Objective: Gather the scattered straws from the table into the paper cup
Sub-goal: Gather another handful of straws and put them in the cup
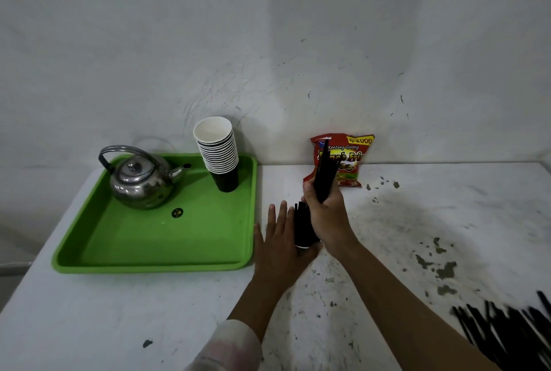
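Fingers point(311, 191) grip straws point(325, 168) above scuffed table point(417, 221).

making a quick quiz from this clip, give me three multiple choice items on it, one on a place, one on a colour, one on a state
1. Where does the kettle stand?
A. on the tray
B. on the bare table
C. beside the snack bag

2. What colour are the loose straws at the table's near right edge?
A. white
B. black
C. red

3. What is the right hand doing?
A. lying flat on the table
B. lifting the kettle
C. gripping a bunch of straws over the black paper cup

Answers:
1 A, the kettle sits inside the green tray, next to the stack of cups.
2 B, the pile is plainly black.
3 C, its fingers curl round the straws, while the left hand lies open beside the cup.
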